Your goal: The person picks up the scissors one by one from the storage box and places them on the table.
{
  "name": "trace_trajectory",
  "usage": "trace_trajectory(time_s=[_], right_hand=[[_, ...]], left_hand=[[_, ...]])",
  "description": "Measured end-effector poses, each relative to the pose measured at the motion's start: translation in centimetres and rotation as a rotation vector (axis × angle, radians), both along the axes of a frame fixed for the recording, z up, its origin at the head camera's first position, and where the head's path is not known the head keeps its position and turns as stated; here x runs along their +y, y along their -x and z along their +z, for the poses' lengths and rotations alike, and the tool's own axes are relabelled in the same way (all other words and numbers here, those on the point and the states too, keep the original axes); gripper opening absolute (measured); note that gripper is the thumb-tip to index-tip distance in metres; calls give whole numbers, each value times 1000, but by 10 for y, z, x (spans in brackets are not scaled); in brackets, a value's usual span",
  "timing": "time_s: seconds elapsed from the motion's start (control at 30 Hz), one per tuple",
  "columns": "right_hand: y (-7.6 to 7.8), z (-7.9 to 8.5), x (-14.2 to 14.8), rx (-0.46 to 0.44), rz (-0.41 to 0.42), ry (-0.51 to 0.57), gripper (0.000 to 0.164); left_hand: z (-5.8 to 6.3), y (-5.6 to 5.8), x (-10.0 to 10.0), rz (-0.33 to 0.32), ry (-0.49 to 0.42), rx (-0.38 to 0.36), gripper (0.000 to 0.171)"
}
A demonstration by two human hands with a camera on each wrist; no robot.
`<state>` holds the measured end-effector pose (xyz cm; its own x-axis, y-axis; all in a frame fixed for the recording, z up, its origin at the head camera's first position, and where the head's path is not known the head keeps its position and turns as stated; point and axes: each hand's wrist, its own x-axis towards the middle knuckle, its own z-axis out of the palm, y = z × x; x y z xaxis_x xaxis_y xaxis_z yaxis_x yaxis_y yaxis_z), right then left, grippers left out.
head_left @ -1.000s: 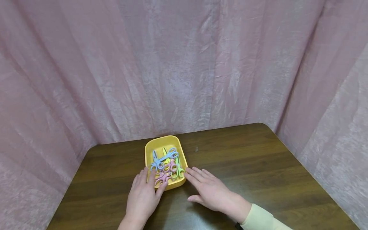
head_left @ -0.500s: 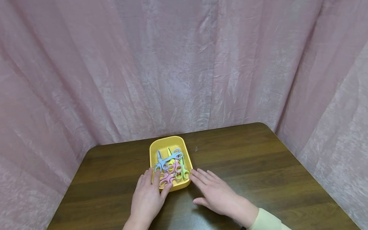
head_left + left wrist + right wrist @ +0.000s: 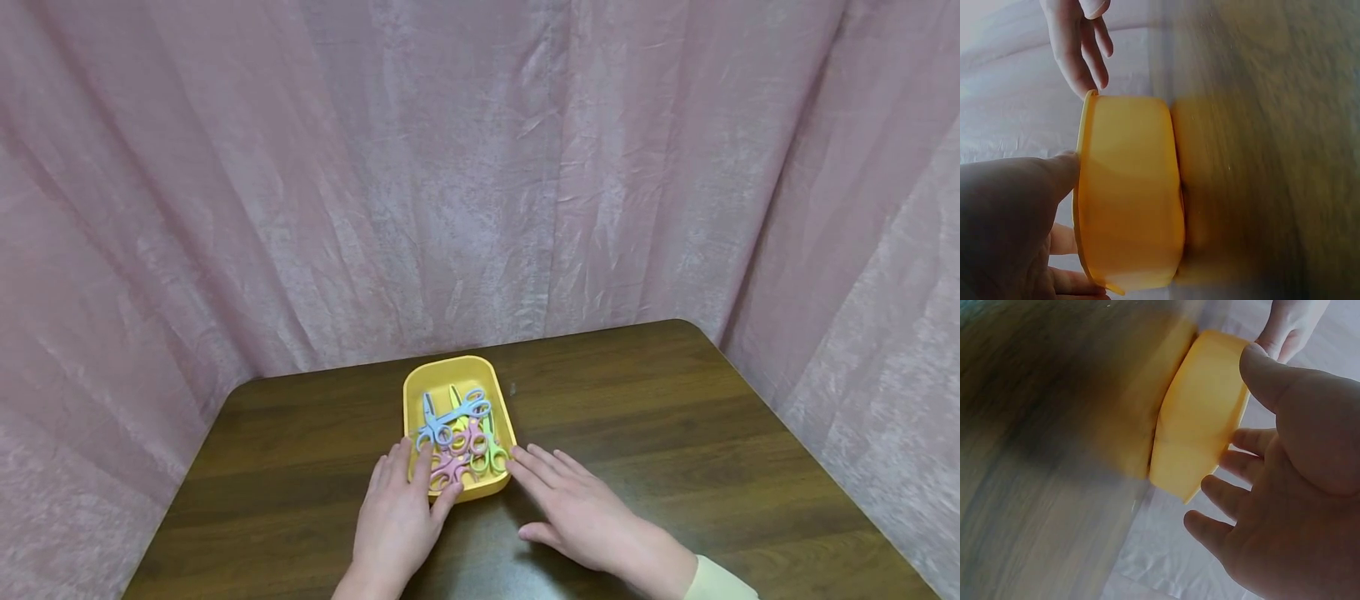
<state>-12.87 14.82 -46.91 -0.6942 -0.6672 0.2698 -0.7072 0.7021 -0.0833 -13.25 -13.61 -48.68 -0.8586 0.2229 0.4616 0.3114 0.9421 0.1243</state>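
A yellow plastic bin [image 3: 420, 375] sits on the table, holding several scissors. Blue scissors [image 3: 455, 412] lie across the top, over yellow scissors [image 3: 454, 397]. Pink scissors [image 3: 450, 468] are at the near end, beside green scissors [image 3: 492, 455]. My left hand [image 3: 397, 517] rests at the bin's near left corner, its fingers extended along the left rim and the thumb at the near rim. My right hand [image 3: 588, 517] has straight fingers, with fingertips right at the bin's right rim. The bin's outer wall [image 3: 1132, 194] shows in the left wrist view, and its base meets the tabletop.
The dark wooden table [image 3: 660, 433] has rounded far corners. Pink velvet curtain [image 3: 480, 183] hangs behind its far edge and along both sides. A pale yellow sleeve [image 3: 720, 579] covers the right forearm.
The bin with its scissors has slid to the right across the table. Both hands have moved right along with it, keeping their places at its sides.
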Motion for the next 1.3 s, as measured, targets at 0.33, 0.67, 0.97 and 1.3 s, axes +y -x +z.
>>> trace_trajectory(time_s=[0.33, 0.67, 0.97, 1.3], right_hand=[[-2, -7, 11, 30, 7, 24, 82], [-4, -11, 19, 91, 12, 27, 83], [-5, -11, 22, 64, -6, 24, 84], [-4, -9, 23, 43, -13, 23, 82]], left_hand=[[-2, -1, 9, -28, -8, 30, 69], [-3, 1, 12, -70, -19, 65, 70], [-4, 1, 10, -106, -31, 97, 71], [-4, 5, 9, -134, -46, 58, 75]])
